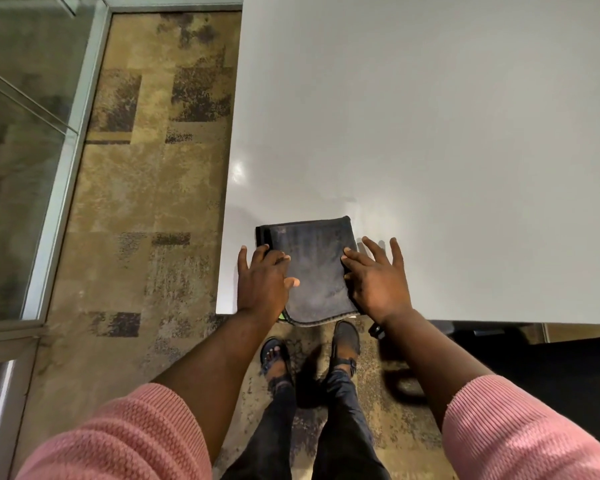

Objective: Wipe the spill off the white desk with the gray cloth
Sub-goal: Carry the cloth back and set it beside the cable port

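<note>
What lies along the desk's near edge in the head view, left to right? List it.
Patterned carpet → white desk corner → left hand → gray cloth → right hand → bare desk.

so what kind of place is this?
Probably an office. A plain white desk stands on patterned commercial carpet, with a metal-framed glass partition beside it. Both hands rest on a folded gray cloth at the desk's near edge.
</note>
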Tool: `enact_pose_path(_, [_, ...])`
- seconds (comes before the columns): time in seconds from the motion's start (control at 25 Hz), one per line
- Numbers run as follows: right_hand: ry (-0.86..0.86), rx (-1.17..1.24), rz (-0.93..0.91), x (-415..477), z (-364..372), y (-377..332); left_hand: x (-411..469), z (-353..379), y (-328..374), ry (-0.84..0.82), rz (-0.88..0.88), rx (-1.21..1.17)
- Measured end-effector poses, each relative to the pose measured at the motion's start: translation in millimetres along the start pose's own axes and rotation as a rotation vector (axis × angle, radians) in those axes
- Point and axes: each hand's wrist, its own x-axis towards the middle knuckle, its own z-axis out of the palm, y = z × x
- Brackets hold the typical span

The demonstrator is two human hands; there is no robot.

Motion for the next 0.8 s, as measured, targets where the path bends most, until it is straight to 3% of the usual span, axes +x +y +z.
enact_pose_path(0.2, [0.036, -0.014, 0.018, 7, 9, -3, 1, 5, 3, 0.059, -0.016, -0.028])
enact_pose_path(0.4, [0.035, 0.029, 0.001, -11, 4, 0, -7, -2, 6, 0.060, 0.086, 0.025])
enact_pose_path(0.64, [-0.058, 0.215, 0.060, -32, -57, 5, -10, -48, 21, 0.116, 0.242, -0.091])
enact_pose_path(0.8, [0.059, 0.228, 0.096, -59, -104, 6, -12, -97, 45, 0.116, 0.356, -0.152])
